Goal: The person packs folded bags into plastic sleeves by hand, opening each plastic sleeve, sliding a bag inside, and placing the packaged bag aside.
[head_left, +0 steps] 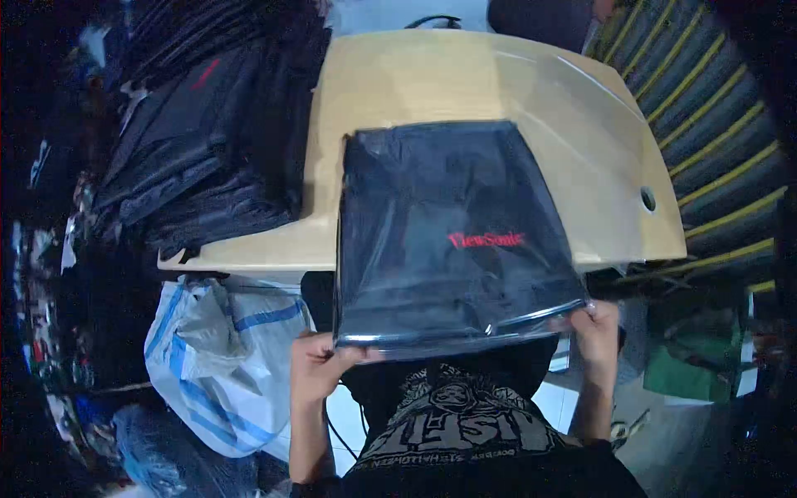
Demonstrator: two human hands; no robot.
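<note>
A flat black fabric item [432, 207] with red "ViewSonic" lettering lies inside a clear plastic bag [440, 339]. Its far part rests on the wooden table, while its near end reaches past the front edge toward my body. My left hand [322, 362] pinches the near left corner of the plastic, thumb on top. At the near right corner, my right hand [596, 322] is closed on the plastic in the same way. Fingers under the bag are partly hidden.
Dark folded fabric pieces [191, 141] are stacked on the left of the table [398, 75]. A white woven sack with blue stripes [224, 365] stands on the floor below left. Black and yellow striped material [706, 116] lies at right, near a green thing [693, 344].
</note>
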